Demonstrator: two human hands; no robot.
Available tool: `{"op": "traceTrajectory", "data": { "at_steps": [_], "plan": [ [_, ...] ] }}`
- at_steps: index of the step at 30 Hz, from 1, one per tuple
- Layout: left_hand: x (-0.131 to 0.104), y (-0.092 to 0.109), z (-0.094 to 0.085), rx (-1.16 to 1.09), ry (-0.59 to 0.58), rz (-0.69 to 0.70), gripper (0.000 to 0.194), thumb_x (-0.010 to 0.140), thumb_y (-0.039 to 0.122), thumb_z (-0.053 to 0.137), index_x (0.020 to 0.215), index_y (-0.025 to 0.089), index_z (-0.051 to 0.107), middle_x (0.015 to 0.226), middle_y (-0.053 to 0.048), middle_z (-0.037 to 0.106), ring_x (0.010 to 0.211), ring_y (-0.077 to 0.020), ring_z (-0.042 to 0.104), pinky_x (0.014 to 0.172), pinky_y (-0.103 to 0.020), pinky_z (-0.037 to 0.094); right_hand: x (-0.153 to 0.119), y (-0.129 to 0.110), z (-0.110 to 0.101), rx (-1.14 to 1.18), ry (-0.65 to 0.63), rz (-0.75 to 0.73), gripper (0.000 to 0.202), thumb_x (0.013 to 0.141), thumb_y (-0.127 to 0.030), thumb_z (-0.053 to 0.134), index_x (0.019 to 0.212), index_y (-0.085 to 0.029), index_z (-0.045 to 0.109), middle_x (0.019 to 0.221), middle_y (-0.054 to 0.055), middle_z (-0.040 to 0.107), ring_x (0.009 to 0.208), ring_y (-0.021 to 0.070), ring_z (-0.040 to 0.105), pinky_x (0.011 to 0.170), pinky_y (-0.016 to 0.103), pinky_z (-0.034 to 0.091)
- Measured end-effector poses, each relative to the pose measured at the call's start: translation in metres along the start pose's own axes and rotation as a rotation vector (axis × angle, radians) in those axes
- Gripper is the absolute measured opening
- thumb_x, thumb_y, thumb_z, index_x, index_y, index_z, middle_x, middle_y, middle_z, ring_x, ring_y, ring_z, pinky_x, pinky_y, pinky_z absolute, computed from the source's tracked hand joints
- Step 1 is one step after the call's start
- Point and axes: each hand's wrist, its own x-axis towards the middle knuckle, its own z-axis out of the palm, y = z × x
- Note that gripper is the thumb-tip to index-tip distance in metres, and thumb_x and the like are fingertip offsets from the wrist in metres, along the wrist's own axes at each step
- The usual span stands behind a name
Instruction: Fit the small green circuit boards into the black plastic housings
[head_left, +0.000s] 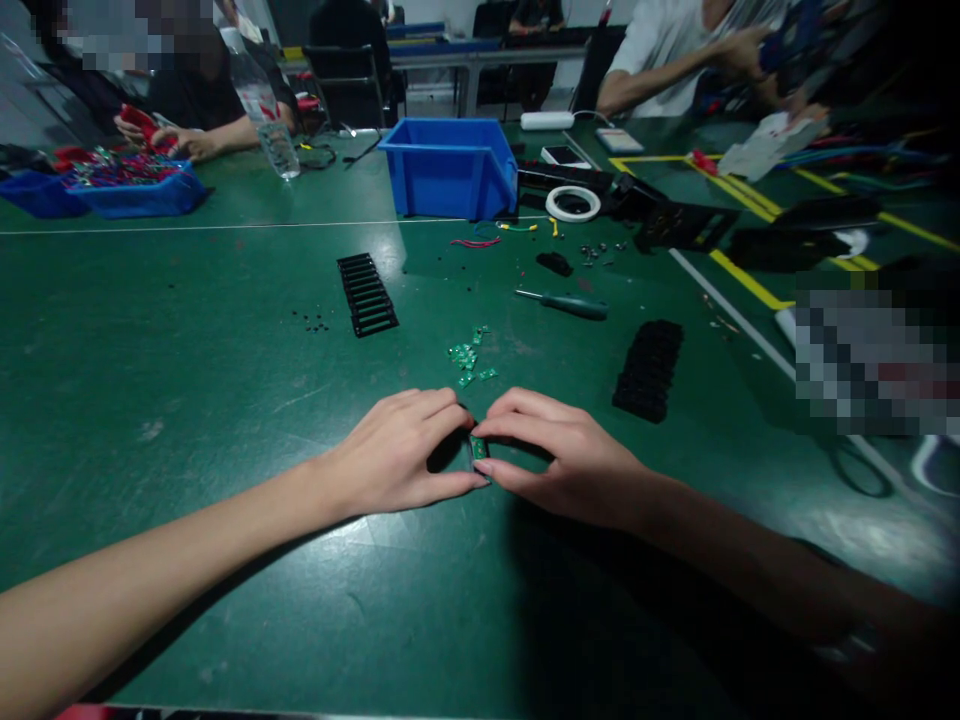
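My left hand (409, 440) and my right hand (566, 450) meet low over the table in the middle of the view. Between my fingertips is a small green circuit board (479, 448), pinched by the thumb and index finger of my right hand. The left thumb and fingers close from the other side on a small dark piece at the board's edge, mostly hidden by the fingers. Just beyond them lies a loose pile of small green circuit boards (463, 357). A dark-green-handled screwdriver (574, 305) rests farther off to the right.
A slotted black frame (367, 294) lies left of the pile, beside tiny dark bits (316, 322). Black parts (649, 370) stand in a row at right. Farther back are a blue bin (450, 170), a white tape roll (573, 204) and a bottle (274, 130). Other people sit across the table.
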Motion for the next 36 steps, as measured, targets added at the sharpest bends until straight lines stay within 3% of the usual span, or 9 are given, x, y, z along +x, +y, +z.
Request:
{"op": "traceTrajectory", "data": {
  "at_steps": [16, 36],
  "plan": [
    [0.0008, -0.0009, 0.0004, 0.032, -0.032, 0.048, 0.044, 0.096, 0.055, 0.054, 0.113, 0.016, 0.06, 0.094, -0.006, 0.062, 0.085, -0.0202, 0.061, 0.071, -0.032, 0.045, -0.0023, 0.0035, -0.0042, -0.109, 0.012, -0.15, 0.019, 0.095, -0.03, 0.063, 0.109, -0.018, 0.067, 0.098, 0.009, 0.067, 0.086, 0.0203, 0.062, 0.077, 0.034, 0.049],
    [0.0013, -0.0013, -0.0006, 0.038, -0.057, 0.041, 0.045, 0.096, 0.055, 0.053, 0.115, 0.015, 0.06, 0.095, -0.005, 0.061, 0.087, -0.0199, 0.061, 0.073, -0.033, 0.044, -0.0037, 0.0006, -0.0059, -0.126, -0.003, -0.096, 0.02, 0.094, -0.03, 0.064, 0.109, -0.017, 0.068, 0.1, 0.008, 0.066, 0.088, 0.0199, 0.062, 0.077, 0.033, 0.049]
  ]
}}
